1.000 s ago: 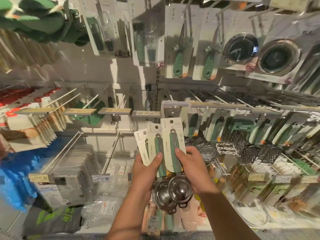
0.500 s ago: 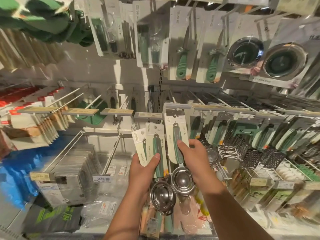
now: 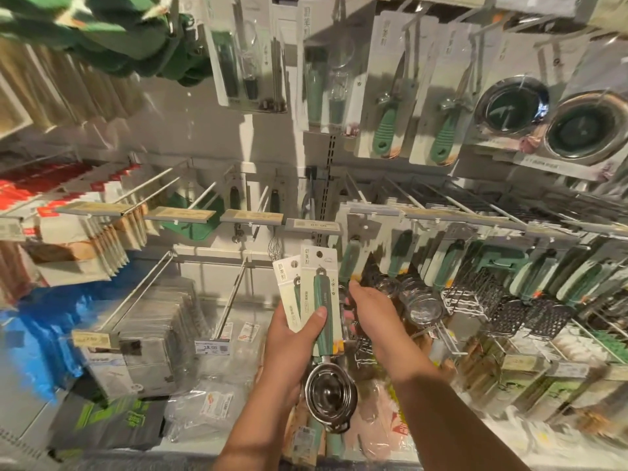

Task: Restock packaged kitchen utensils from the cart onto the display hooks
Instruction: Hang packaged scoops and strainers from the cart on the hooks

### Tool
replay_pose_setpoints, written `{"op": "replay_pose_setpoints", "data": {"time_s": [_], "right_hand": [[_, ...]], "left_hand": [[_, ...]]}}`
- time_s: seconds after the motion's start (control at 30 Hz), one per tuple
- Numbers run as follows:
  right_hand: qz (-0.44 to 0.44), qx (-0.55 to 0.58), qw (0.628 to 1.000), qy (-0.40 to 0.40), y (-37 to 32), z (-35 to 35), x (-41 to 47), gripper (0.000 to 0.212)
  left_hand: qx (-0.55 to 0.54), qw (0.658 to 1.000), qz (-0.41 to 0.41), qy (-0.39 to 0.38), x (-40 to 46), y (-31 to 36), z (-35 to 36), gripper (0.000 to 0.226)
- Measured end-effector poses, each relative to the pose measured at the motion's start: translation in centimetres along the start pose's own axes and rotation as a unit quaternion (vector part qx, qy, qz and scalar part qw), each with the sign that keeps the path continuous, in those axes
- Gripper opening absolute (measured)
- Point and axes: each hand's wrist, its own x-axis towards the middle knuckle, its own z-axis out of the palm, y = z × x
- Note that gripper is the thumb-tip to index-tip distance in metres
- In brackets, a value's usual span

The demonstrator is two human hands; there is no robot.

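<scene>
Crowded on the right: rows of hanging green-handled utensils (image 3: pixel 452 263) and wire graters (image 3: pixel 530 314) packed close along the display hooks (image 3: pixel 424 198), leaving little slack between cards. More room to the left, around the bare white hooks (image 3: pixel 149 183) jutting out above the stacked grey packages (image 3: pixel 149 331), and open wall behind them. Price-tag rail (image 3: pixel 312 226) just above the held cards, its edge close to their top corners. Left hand (image 3: pixel 292 338) gripping two packaged strainers (image 3: pixel 321 300) fanned one behind the other, cards upright, thumb pressed across the front of the green handle, other fingers curled behind the cards; steel bowl (image 3: pixel 331 392) of the front strainer hanging below the palm. Card tops with their hang-holes sitting just under the rail, not on any hook. Right hand (image 3: pixel 370 311) just beside the cards, palm turned down, fingers (image 3: pixel 353 287) reaching toward the hung strainers (image 3: pixel 418 300) on the right-hand hook; fingertips partly hidden, so cannot tell whether pinching anything or merely touching. Hung strainer card (image 3: pixel 350 256) directly above that hand, near the fingertips. Below both forearms, more packaged goods (image 3: pixel 380 419) lying flat in clear wrap, close under the hanging bowl.
</scene>
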Motion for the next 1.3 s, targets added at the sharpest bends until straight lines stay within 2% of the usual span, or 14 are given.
{"op": "replay_pose_setpoints", "data": {"time_s": [0.13, 0.33, 0.4, 0.5, 0.67, 0.97, 1.3], "right_hand": [[-0.013, 0.009, 0.998, -0.053, 0.8, 0.8, -1.6, 0.034], [-0.007, 0.045, 0.997, -0.067, 1.8, 0.5, -2.4, 0.03], [-0.007, 0.04, 0.998, -0.051, 2.1, 0.5, -2.5, 0.033], [-0.013, 0.024, 1.0, -0.008, 2.9, 0.6, -2.1, 0.051], [-0.016, 0.053, 0.998, 0.039, 2.4, -0.1, -2.4, 0.025], [-0.098, 0.039, 0.99, 0.09, -0.6, -1.4, -1.4, 0.024], [-0.1, 0.035, 0.989, 0.106, -2.4, -1.7, 1.7, 0.05]], "left_hand": [[0.017, 1.0, 0.0, -0.001, -0.1, -0.3, -0.5, 0.033], [0.029, 0.999, -0.018, -0.003, -0.8, -1.2, -0.6, 0.033], [0.029, 0.999, -0.023, 0.0, -1.0, -1.3, -0.5, 0.027], [0.019, 0.999, -0.031, 0.009, -1.0, -1.2, -0.2, 0.016], [0.024, 0.999, -0.031, 0.015, -0.7, -0.8, -0.2, 0.018], [0.025, 0.999, -0.032, 0.004, -0.7, -0.3, -0.1, 0.02], [0.016, 0.999, -0.039, 0.01, -0.7, 0.7, -0.6, 0.022]]}}
